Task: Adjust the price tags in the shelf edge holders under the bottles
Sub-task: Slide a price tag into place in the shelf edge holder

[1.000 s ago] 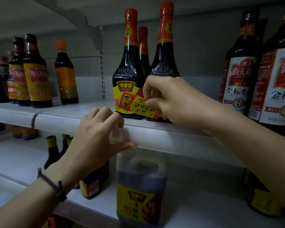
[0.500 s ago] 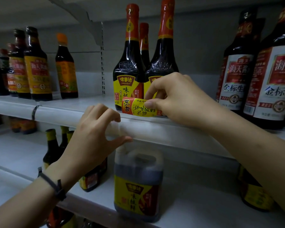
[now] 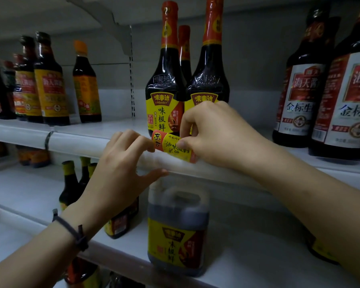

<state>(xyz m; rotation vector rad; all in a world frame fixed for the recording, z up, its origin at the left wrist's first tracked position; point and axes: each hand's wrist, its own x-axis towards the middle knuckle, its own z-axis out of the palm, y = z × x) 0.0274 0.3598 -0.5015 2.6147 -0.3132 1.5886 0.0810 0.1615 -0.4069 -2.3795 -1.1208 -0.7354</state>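
left hand (image 3: 121, 167): fingers curled, thumb out | right hand (image 3: 212, 132): thumb and forefinger pinched

Lower shelf (image 3: 258, 252) — jug (image 3: 178, 231), dark wristband (image 3: 75, 231).

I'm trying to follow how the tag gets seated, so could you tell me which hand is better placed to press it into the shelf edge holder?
Probably the right hand: it pinches the price tag just above the shelf edge holder. The left hand only steadies that strip.
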